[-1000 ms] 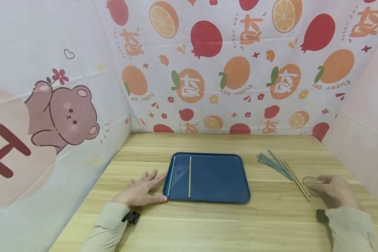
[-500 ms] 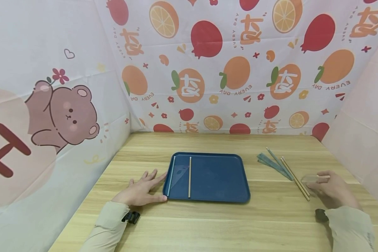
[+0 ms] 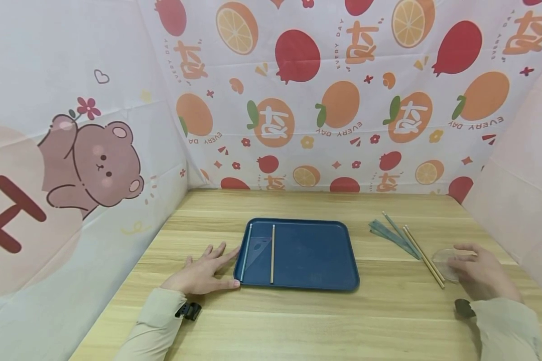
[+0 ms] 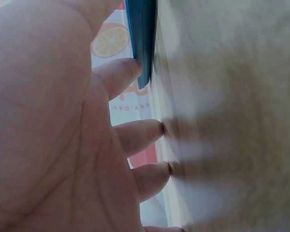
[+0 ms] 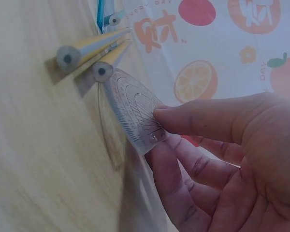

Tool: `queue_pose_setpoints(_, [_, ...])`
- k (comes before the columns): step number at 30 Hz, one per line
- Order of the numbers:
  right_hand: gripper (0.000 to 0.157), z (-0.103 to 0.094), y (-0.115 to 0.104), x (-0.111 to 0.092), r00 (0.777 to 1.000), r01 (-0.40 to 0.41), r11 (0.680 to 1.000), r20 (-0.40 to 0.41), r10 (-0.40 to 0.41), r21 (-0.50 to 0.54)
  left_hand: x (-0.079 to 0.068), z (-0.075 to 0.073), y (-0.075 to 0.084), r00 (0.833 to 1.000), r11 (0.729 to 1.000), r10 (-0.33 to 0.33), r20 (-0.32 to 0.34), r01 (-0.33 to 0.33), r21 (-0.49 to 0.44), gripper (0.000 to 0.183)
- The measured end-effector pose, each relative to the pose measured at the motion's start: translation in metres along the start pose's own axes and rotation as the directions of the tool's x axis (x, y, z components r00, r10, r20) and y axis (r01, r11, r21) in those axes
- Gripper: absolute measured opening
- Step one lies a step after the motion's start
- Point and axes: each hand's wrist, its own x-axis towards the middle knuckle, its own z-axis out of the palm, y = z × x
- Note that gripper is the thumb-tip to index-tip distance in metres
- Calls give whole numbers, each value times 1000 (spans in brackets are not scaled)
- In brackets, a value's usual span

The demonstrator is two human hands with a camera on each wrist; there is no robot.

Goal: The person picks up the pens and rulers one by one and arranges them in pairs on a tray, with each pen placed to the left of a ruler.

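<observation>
A clear protractor [image 5: 130, 104] is pinched between the thumb and fingers of my right hand [image 3: 485, 273], tilted with its curved edge near the table in the right wrist view. Beside it lie two wood-coloured pencils [image 3: 426, 258], a green pencil [image 3: 395, 225] and greenish flat strips [image 3: 393, 239]. My left hand [image 3: 200, 276] has its fingers spread, with the thumb and index fingertip touching the left side of a blue tray [image 3: 316, 255]. On the tray lie a green pencil [image 3: 246, 250], a wood-coloured pencil [image 3: 272, 255] and, between them, a clear set square [image 3: 257, 248].
The wood-grain table [image 3: 298, 326] is bordered by a fruit-print cloth [image 3: 307, 115] at the back. A bear-print cloth [image 3: 162, 140] stands on the left, and a pale cloth [image 3: 524, 190] on the right.
The right hand has shifted slightly and its fingers have changed position, so more of the protractor shows. The left hand, the tray and the pencils have stayed in place.
</observation>
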Motion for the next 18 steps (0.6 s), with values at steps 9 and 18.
queue_pose_setpoints(9, [70,0,-3,-1,1000,4,999,-24,-3,49,-1,0,0,1000,1000,-6,2,6,1,96])
queue_pose_setpoints(18, [70,0,-3,1,999,13,991,-41,-8,131,0,-1,0,1000,1000,-2,3,2,-1,96])
